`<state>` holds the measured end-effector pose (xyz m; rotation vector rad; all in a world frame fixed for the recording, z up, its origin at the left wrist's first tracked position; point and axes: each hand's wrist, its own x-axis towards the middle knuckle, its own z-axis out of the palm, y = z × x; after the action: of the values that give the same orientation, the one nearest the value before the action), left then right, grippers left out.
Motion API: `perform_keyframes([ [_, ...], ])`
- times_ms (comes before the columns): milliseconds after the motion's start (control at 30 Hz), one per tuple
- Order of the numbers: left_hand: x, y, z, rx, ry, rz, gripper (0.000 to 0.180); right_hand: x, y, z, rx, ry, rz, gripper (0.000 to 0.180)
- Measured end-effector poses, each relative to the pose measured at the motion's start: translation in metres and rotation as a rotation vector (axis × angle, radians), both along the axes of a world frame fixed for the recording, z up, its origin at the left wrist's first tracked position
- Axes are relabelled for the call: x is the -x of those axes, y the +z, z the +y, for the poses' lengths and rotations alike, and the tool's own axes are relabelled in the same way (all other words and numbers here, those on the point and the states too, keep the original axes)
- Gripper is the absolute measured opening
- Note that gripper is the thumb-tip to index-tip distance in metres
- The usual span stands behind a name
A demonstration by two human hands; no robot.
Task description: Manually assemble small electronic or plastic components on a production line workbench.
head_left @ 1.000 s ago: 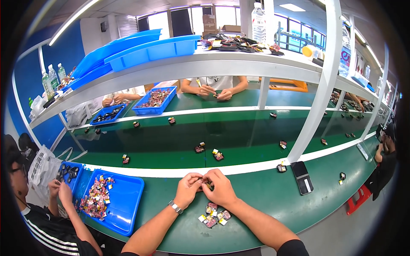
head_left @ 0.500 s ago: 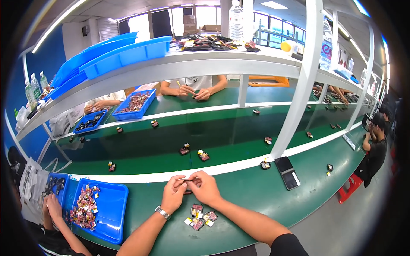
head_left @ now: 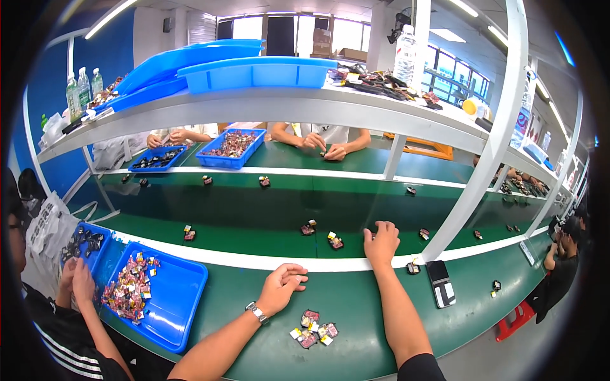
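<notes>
My left hand (head_left: pixel 283 290) hovers above the near green bench, empty, its fingers loosely stretched to the right. My right hand (head_left: pixel 382 244) reaches across the white rail to the middle green strip, fingers bent down. A dark bit shows at its thumb; its kind is mostly hidden by the fingers. Between my forearms lies a small cluster of dark-edged parts (head_left: pixel 309 338) with pink faces and white-and-yellow tabs. Similar parts rest on the strip left of my right hand, one of them a tabbed part (head_left: pixel 335 240). Another tabbed part (head_left: pixel 413 268) sits by the rail.
A blue tray (head_left: pixel 184 298) of pinkish parts stands at left, beside a neighbour's hands (head_left: pixel 77 279). White posts (head_left: pixel 473 181) and a shelf (head_left: pixel 356 105) rise ahead. A black-and-white flat device (head_left: pixel 441 284) lies at right. Across the bench, another person's hands (head_left: pixel 324 147) work.
My hands have parted from a small dark piece they held together. The right has reached forward and right over the rail; the left has opened. The view has turned slightly left.
</notes>
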<state>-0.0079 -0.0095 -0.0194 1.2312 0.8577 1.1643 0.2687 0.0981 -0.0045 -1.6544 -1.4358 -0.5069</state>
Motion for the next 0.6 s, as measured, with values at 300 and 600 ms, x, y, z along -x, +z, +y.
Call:
perform_keyframes([
  [300,-0.007,0.005,0.005,0.022,-0.015,-0.022,0.022,0.04,-0.018,-0.018,0.296,0.409,0.246,0.043],
  [600,0.017,0.01,0.01,0.212,-0.312,-0.09,0.04,0.069,0.04,-0.118,0.502,1.163,0.137,0.053],
])
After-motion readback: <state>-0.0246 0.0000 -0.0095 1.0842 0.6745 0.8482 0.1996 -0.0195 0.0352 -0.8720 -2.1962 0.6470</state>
